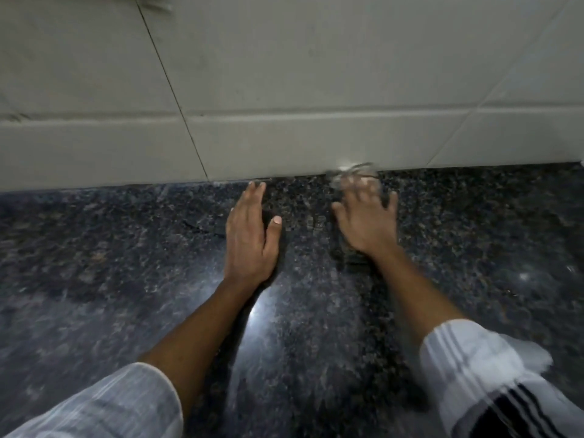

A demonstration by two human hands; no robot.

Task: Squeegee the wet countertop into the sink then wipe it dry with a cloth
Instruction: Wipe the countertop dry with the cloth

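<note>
The dark speckled granite countertop [126, 263] fills the lower half of the view and shines with glare near the middle. My left hand [251, 238] lies flat on it, fingers together and pointing at the wall, holding nothing. My right hand [366, 216] presses down on a dark greyish cloth [349, 259] close to the wall, fingers spread over it. The hand and cloth are motion-blurred. A paler bit of the cloth pokes out beyond the fingertips. Neither sink nor squeegee is in view.
A pale tiled wall [284, 74] with a raised ledge rises directly behind the counter, meeting it just past my fingertips. White striped sleeves cover both my forearms at the bottom corners.
</note>
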